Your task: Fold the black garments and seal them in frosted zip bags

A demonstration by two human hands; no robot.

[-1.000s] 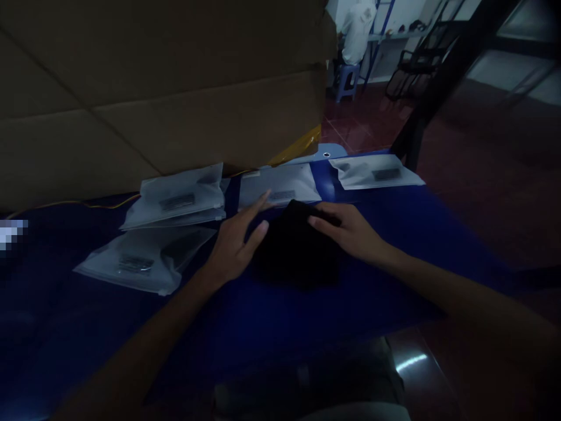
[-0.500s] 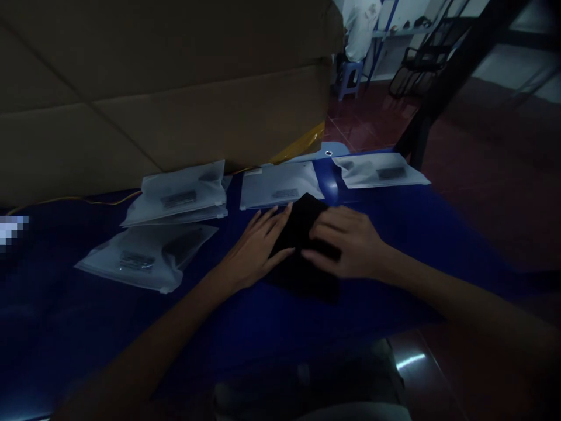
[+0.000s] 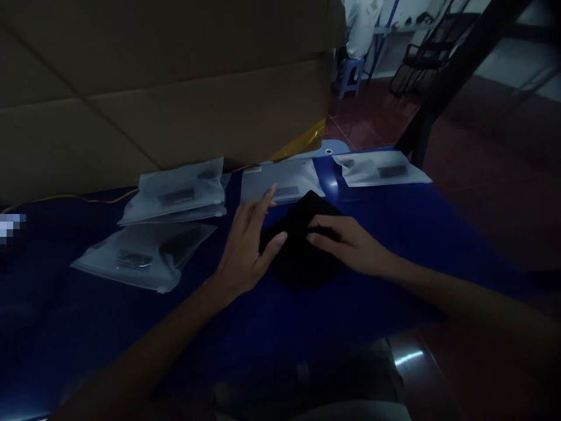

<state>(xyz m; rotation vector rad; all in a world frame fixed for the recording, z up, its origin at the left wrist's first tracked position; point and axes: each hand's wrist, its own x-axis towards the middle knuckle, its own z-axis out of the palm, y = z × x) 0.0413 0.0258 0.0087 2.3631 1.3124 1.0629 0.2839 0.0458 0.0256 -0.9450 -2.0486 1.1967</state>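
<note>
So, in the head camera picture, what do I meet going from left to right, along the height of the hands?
Frosted plastic zip bag → left hand → black fabric → right hand → dark red floor

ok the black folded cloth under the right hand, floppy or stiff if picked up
Likely floppy: the black folded cloth sags into a soft rounded mound under the right hand. Probably light too, given that limp drape.
</note>
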